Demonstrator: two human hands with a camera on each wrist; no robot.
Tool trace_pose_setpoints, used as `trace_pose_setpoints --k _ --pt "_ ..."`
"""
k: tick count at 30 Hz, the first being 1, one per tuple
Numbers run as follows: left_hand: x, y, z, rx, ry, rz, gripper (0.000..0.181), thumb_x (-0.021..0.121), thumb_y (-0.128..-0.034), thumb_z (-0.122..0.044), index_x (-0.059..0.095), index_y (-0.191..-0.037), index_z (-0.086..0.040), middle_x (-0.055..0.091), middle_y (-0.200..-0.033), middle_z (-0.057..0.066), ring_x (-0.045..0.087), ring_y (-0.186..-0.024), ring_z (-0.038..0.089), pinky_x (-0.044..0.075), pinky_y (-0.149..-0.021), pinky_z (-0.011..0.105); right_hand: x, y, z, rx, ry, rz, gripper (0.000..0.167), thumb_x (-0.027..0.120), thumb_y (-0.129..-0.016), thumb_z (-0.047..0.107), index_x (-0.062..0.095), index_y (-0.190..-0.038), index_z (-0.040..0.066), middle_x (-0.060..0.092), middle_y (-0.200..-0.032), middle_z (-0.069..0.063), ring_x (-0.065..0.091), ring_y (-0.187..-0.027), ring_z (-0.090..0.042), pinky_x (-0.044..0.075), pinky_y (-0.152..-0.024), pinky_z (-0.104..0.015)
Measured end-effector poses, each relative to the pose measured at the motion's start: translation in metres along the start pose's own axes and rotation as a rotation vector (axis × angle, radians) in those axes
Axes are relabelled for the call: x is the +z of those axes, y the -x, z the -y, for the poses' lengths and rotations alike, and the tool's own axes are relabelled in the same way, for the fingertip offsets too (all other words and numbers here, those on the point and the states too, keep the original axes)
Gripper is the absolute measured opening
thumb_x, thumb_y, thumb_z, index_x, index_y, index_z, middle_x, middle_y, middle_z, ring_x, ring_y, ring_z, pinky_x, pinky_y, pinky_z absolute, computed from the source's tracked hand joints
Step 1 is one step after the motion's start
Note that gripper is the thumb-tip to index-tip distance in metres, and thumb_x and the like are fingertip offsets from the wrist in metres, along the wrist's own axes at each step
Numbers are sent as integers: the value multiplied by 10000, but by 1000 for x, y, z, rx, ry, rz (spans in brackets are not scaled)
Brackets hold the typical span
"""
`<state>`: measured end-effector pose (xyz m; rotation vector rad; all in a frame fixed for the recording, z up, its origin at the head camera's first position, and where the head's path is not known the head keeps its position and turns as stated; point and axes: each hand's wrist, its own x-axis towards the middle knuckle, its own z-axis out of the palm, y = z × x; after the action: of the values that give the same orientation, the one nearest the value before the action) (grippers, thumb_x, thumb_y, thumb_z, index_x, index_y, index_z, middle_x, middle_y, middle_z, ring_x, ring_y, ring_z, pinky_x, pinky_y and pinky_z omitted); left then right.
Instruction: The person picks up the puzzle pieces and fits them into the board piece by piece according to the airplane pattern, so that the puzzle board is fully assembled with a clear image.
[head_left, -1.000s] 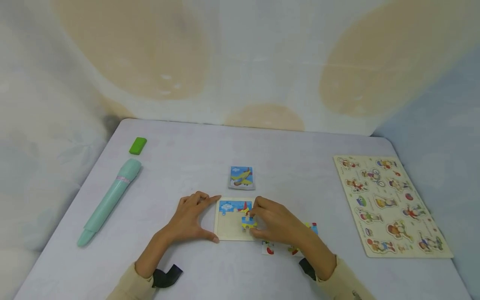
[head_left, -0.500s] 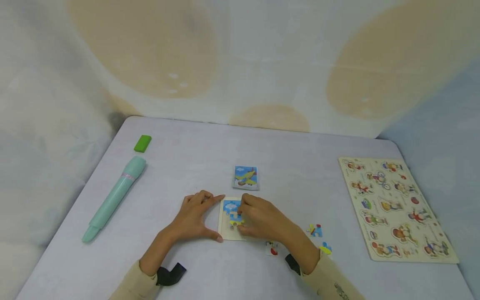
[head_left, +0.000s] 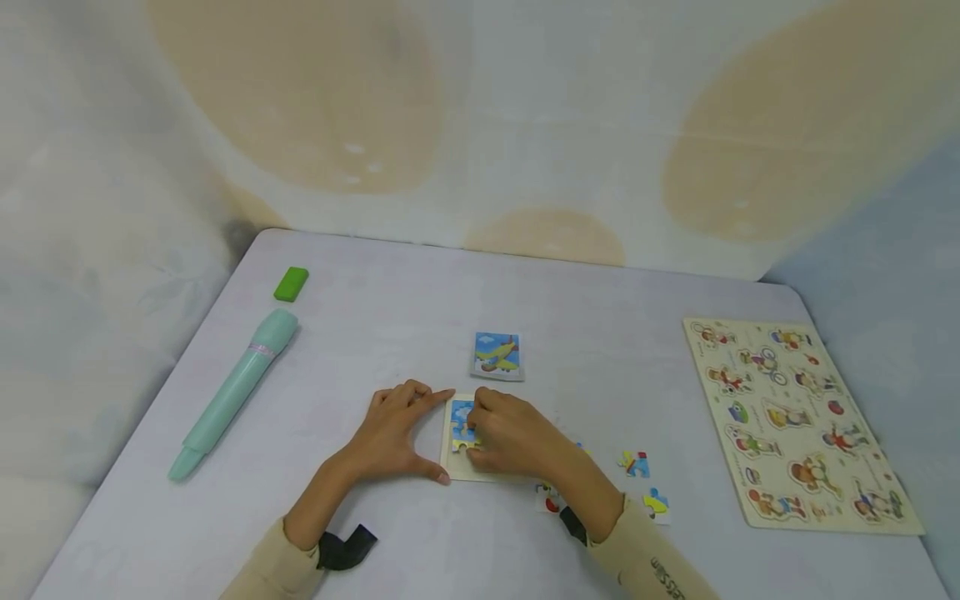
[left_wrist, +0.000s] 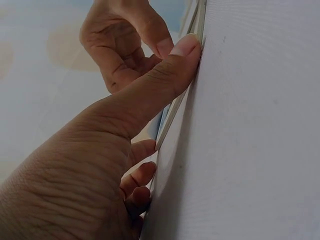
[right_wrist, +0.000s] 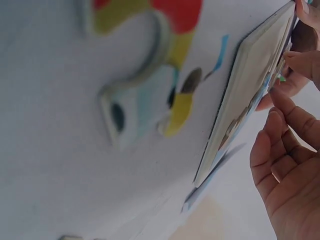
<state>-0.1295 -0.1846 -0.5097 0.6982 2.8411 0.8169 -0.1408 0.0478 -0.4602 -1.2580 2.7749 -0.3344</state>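
A small wooden puzzle board (head_left: pixel 455 468) lies flat on the table in front of the person. Straight thumb and index finger of the left hand (head_left: pixel 386 437) touch the board's two left corners. The right hand (head_left: pixel 513 433) is over the board and pinches a blue-and-yellow puzzle piece (head_left: pixel 463 446) at the left side. Above that piece, a blue sky piece (head_left: pixel 461 411) sits in the top row; the right hand hides the rest. In the right wrist view, bare wood of the board (right_wrist: pixel 255 65) shows beside the right hand's fingers (right_wrist: pixel 287 112).
Loose puzzle pieces lie right of the board, among them a red-and-blue one (head_left: pixel 636 463) and a yellow one (head_left: pixel 656 504). Behind the board is an airplane picture card (head_left: pixel 497 356). A mint tube (head_left: pixel 236 392), green block (head_left: pixel 291 284) and larger picture board (head_left: pixel 795 425) lie farther out.
The right hand has slid the pinched piece leftward across the board, from its right part to its left side. The left hand keeps its place. The whole head view has shifted slightly.
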Motion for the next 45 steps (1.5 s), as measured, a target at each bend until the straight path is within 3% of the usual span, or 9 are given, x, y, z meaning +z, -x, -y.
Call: trace_pose_setpoints --k 13,19,23,27,32,39,45 --pt "0 0 1 7 -2 -7 1105 862 -521 -699 477 -1475 -296 488 -1181 -40 484 -1109 155 287 -998 471 7 -6 -2 -8 47 -33 285 752 -843 328 754 -1003 92 547 -921 14 493 -766 -96 490 -731 -228" --pt "2 0 2 16 -5 -6 1108 841 -528 -727 465 -1482 -307 483 -1193 -44 480 -1124 146 281 -1009 472 6 -4 -2 6 40 -23 431 773 -845 399 723 -1144 93 551 -953 9 472 -765 -91 476 -723 -218" --pt "2 0 1 9 -5 -3 1101 848 -535 -713 463 -1482 -304 484 -1205 -39 482 -1129 159 279 -1014 470 2 4 0 -15 102 3 540 754 -844 480 675 -1292 188 550 -976 7 464 -758 -92 459 -700 -219" --pt "2 0 1 1 -9 2 1096 861 -540 -688 461 -1484 -301 482 -1214 -31 480 -1134 175 272 -1026 468 0 16 3 -59 188 27 551 698 -855 564 631 -1344 318 512 -934 0 438 -753 -107 452 -684 -240" --pt "1 0 0 3 -6 6 1097 872 -539 -668 463 -1484 -290 486 -1222 -20 484 -1120 180 274 -1023 471 4 22 5 -76 243 35 604 648 -856 631 603 -1374 322 477 -892 -12 425 -774 -120 481 -721 -281" --pt "1 0 -1 -13 -22 13 1099 870 -537 -672 458 -1486 -301 484 -1218 -24 482 -1120 175 279 -1022 468 11 24 3 -41 241 62 655 589 -852 695 553 -1414 360 514 -953 -32 468 -858 -145 483 -748 -314" --pt "0 0 0 -14 -13 13 1095 866 -540 -678 466 -1482 -291 490 -1229 -17 484 -1140 183 274 -1028 474 13 23 3 -48 254 16 631 565 -859 707 575 -1392 369 516 -977 -45 511 -881 -168 493 -757 -321"
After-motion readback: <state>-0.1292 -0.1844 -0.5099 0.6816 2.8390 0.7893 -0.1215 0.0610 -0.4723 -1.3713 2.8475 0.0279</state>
